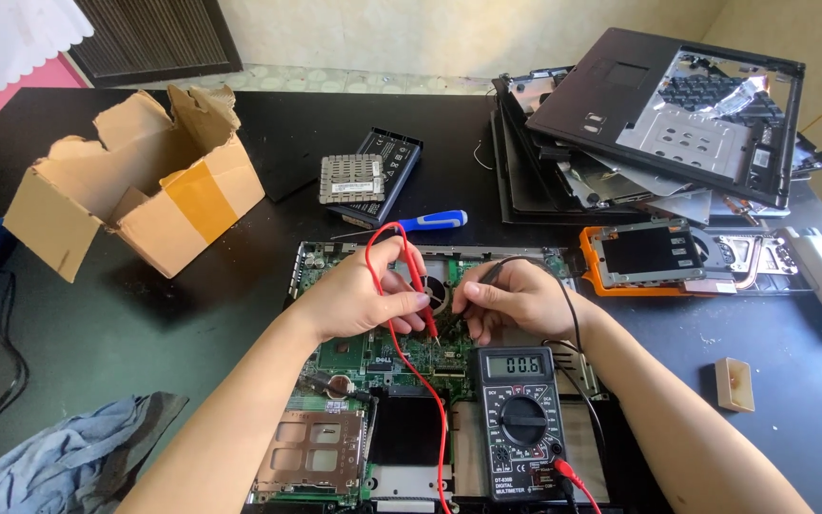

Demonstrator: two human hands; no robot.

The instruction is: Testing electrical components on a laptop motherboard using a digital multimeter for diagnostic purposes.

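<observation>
On the black desk (192, 314) the green board (354, 357) lies under my hands, my left hand (359, 300) pinching the red probe (425, 309) and my right hand (516, 300) pinching the black probe (482, 276), both tips close together above the meter (522, 424).

Both my forearms come up from the bottom edge and angle inward, so my hands meet near the middle. My left hand (359, 297) lies palm down, fingers curled and pinched together at the tips, thumb pressed in against them. My right hand (516, 300) sits just beside it, knuckles up, fingers bent into a tight pinch that points toward the left fingertips. Both wrists are bare and held low.
</observation>
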